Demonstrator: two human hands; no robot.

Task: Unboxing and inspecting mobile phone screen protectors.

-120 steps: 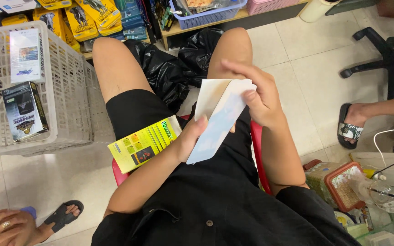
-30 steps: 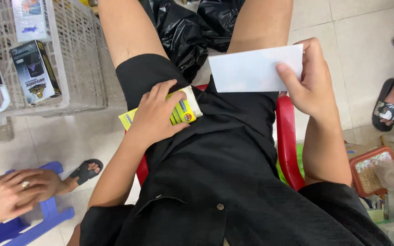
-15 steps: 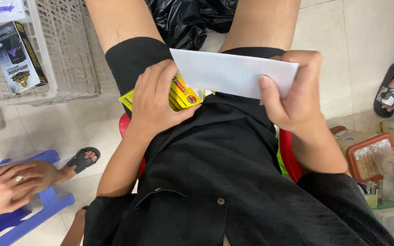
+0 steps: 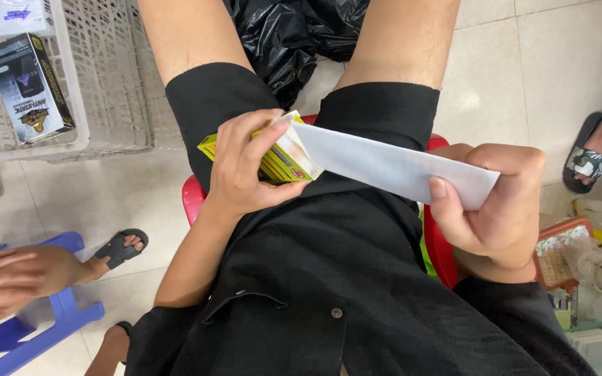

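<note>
Over the lap, above black shorts and a red stool: left hand wrapped around a yellow box, fingers curled over its top, thumb underneath, box end pushed against the mouth of a white envelope. Right hand pinching the envelope's far end, thumb on the near face, fingers folded behind. Envelope stretched level between both hands, box just at its opening, how far inside impossible to tell. Behind the knees, a black bag on the tiled floor. Far left, a white basket with a black box inside. Lower left, another person's clasped hands over a blue stool, a sandalled foot beside it.
</note>
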